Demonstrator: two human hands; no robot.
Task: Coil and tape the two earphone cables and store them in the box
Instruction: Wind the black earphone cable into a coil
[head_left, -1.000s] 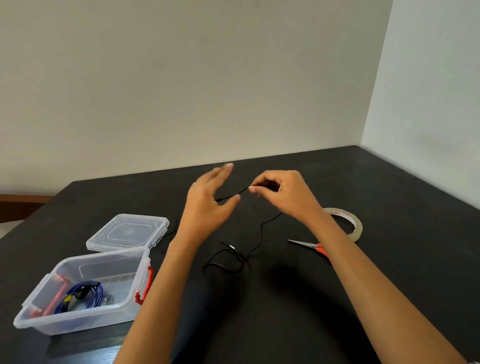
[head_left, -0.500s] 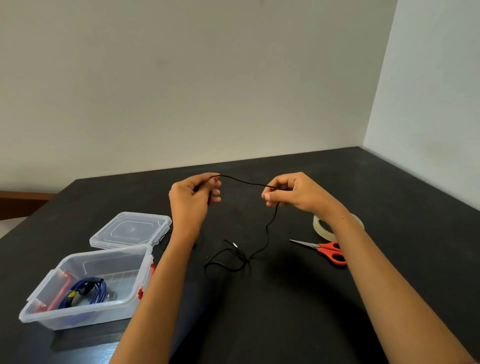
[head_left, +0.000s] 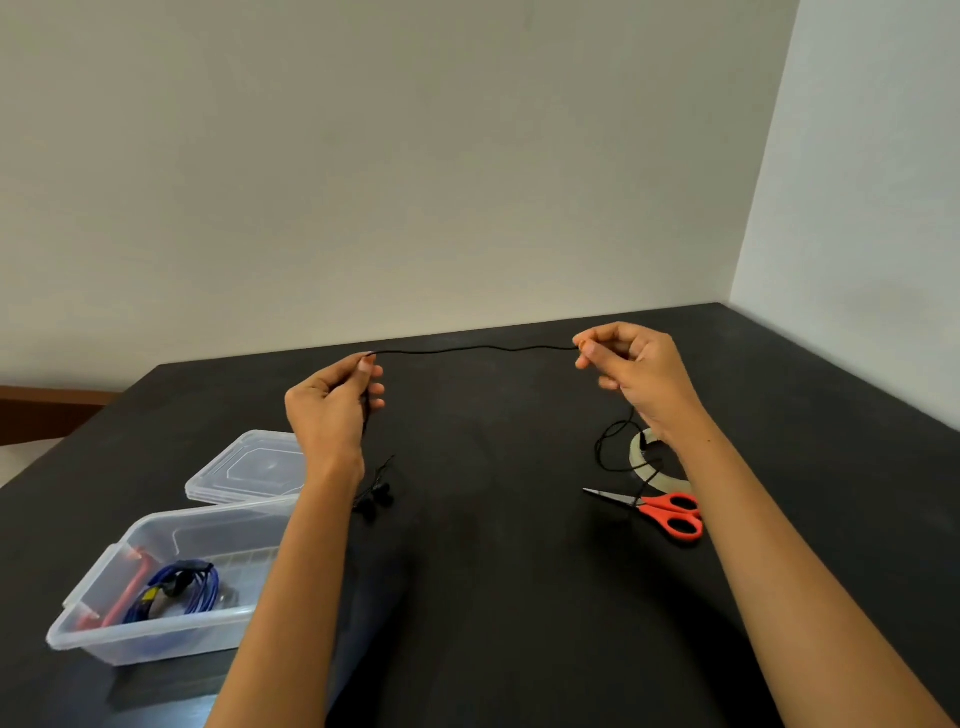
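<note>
A thin black earphone cable (head_left: 467, 349) is stretched almost level between my two hands above the dark table. My left hand (head_left: 332, 405) pinches one end of the span, and the earbuds (head_left: 375, 500) hang below it, near the table. My right hand (head_left: 631, 371) pinches the other end; the rest of the cable loops down beneath it toward the tape roll (head_left: 655, 470). A coiled blue earphone cable (head_left: 179, 590) lies inside the open clear plastic box (head_left: 156, 639) at the lower left.
The box's clear lid (head_left: 249, 467) lies flat behind the box. Red-handled scissors (head_left: 662, 512) lie just in front of the tape roll on the right. Walls close the table's far and right edges. A red item (head_left: 124, 592) lies in the box.
My hands have moved apart, drawing the black cable from a short slack span into a long taut line. The tangle that lay on the table has been lifted.
</note>
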